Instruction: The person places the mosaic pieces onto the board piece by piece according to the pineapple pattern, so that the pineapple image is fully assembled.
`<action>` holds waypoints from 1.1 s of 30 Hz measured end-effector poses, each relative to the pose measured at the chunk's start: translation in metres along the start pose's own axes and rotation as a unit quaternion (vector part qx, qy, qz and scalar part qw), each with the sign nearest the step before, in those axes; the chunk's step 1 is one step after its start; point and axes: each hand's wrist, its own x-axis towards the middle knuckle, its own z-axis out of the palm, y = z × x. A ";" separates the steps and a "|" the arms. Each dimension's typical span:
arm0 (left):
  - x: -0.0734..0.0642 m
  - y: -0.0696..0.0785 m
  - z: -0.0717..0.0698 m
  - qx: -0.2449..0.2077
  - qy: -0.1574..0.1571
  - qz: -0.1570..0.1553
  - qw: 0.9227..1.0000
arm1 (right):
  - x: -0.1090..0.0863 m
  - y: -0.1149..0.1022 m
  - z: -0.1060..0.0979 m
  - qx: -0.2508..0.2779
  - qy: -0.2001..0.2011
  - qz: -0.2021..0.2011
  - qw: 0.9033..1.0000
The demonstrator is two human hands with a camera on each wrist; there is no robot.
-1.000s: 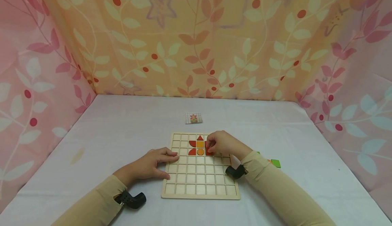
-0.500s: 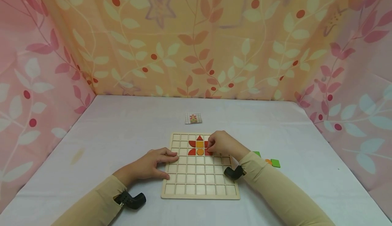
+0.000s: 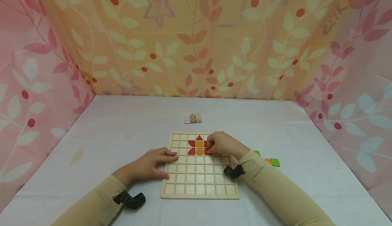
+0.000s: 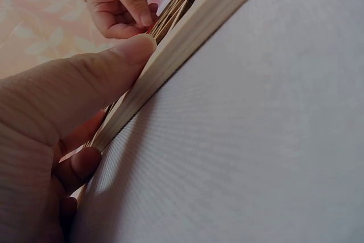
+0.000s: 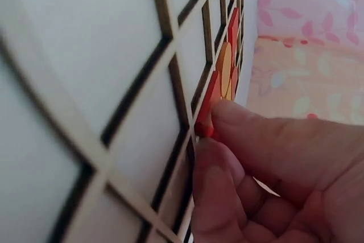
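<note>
Seating the red piece (image 5: 208, 101) squarely
Head: left hand (image 3: 152, 163), fingers spread, rests on the left edge of the board (image 3: 199, 188). Left wrist: its thumb touches the board. Right wrist: right hand (image 5: 284, 163) pinches the piece at a cell beside the orange disc (image 5: 226, 66); align edges before pressing.

1. Head view: soft, even light; shadows faint.
2. Left wrist view: dimmer; soft shadow on the table (image 4: 244, 129) beside the board (image 4: 193, 34).
3. Right wrist view: board's nearest part out of focus; curtain (image 5: 307, 78) blurred.
</note>
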 end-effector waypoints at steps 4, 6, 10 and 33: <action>0.000 0.000 0.000 0.001 0.001 -0.002 1.000 | -0.002 0.003 -0.004 0.004 -0.021 -0.012 1.000; 0.000 0.000 0.000 0.001 0.001 -0.003 1.000 | -0.003 0.008 -0.005 0.007 -0.027 -0.021 0.999; 0.000 0.001 0.000 -0.001 0.000 -0.001 1.000 | -0.008 0.016 -0.011 0.025 -0.029 -0.016 0.999; 0.000 0.002 -0.001 -0.002 -0.002 0.008 1.000 | -0.054 0.076 -0.041 0.030 -0.019 0.035 0.999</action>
